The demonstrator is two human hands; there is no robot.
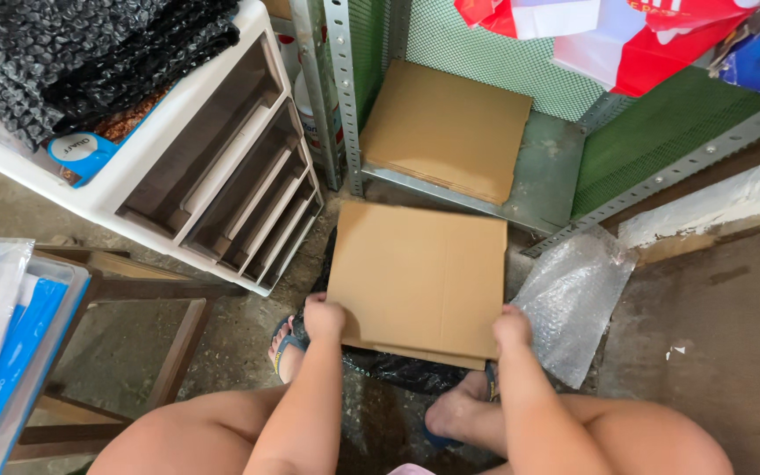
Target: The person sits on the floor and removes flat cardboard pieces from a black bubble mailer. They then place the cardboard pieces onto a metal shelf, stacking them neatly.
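— Cardboard sheets (pixel 417 277), flat and brown, held low over the floor just in front of the metal shelf (pixel 545 176); how many lie in the stack?

— At least two, going by the edges at the near side; more I cannot tell. The left hand (pixel 324 317) and right hand (pixel 512 327) each grip a near corner, fingers curled under and hidden.

— Anything else cut off?

— One more cardboard piece (pixel 447 129) on the shelf, one bubble wrap sheet (pixel 571 303) beside the right hand, a black bag (pixel 402 369) mostly covered, and a white drawer unit (pixel 222 180) at left
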